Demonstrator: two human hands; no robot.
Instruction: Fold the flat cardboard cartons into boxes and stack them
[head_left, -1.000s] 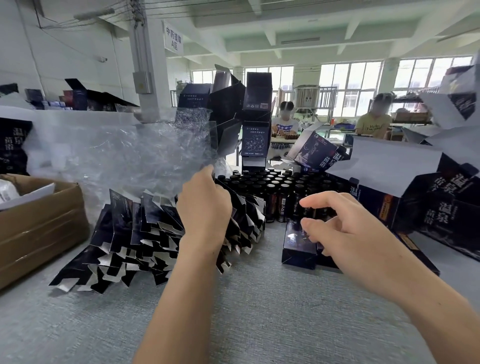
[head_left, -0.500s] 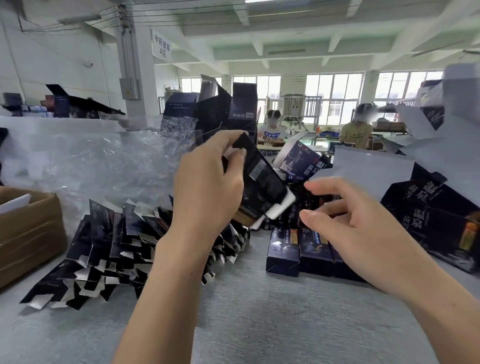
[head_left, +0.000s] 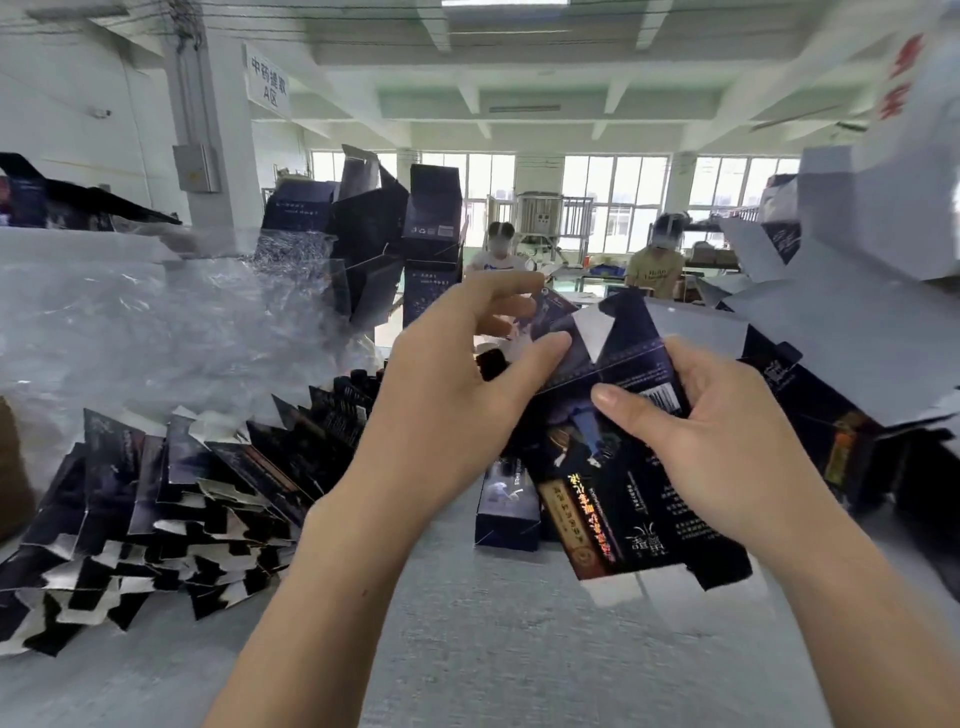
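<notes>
Both bare forearms rise from the lower edge of the view and converge on one dark carton (head_left: 597, 483), held up between them. The left hand (head_left: 457, 384) is at the carton's upper left corner, its back turned to the camera. Its thumb presses the carton's front face and its fingers (head_left: 498, 288) reach behind the top edge, pinching that corner. The right hand (head_left: 727, 441) grips the carton's right side, with the thumb laid across the front face near the middle and the fingers curled round the right edge. Both wrists are bent slightly inward toward the carton.
</notes>
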